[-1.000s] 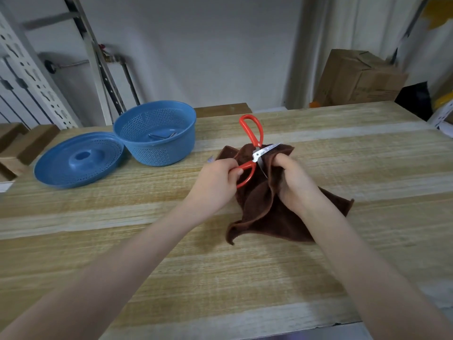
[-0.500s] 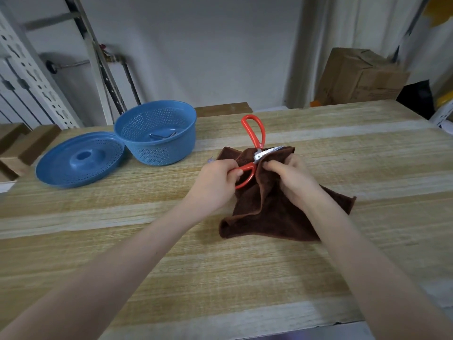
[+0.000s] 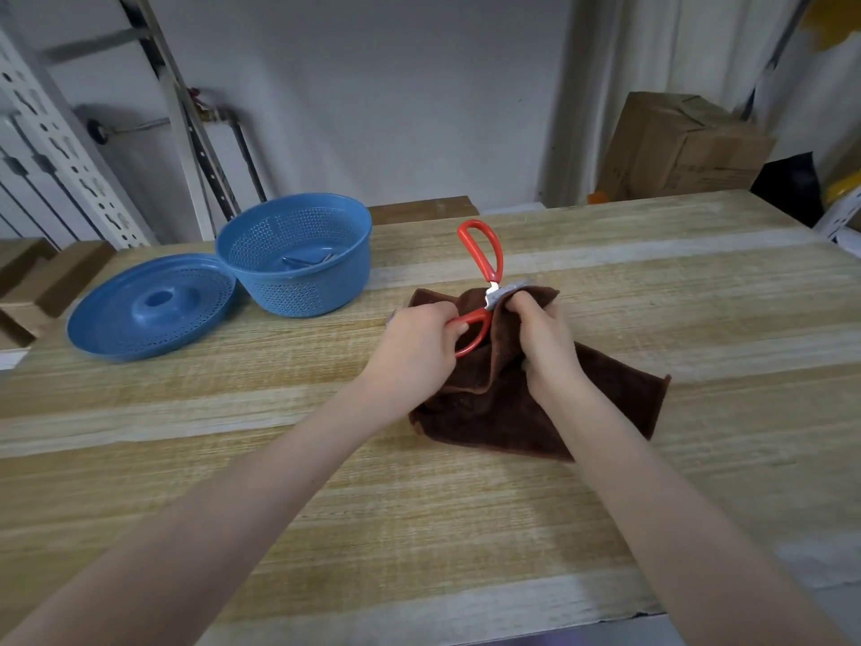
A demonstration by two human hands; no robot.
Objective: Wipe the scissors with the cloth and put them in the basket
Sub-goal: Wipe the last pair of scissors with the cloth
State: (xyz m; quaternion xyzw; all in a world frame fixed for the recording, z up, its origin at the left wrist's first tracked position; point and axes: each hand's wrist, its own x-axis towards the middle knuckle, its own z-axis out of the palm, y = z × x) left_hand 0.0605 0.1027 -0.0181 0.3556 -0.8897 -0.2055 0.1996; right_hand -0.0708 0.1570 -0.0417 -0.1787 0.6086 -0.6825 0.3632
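Hands: our left hand (image 3: 414,342) grips the lower red handle; our right hand (image 3: 545,333) pinches the brown cloth (image 3: 489,412) round a blade.
Scissors (image 3: 494,275): held over the cloth on the worktop (image 3: 419,529), handles splayed, well right of the basket.
Risk: we judge that with the blades apart, a hard pull could drive an edge through the cloth into our fingers.
Basket (image 3: 298,291): blue, perforated, upright; a blue piece we cannot identify lies inside.
Lid (image 3: 153,310): off, beside the basket.
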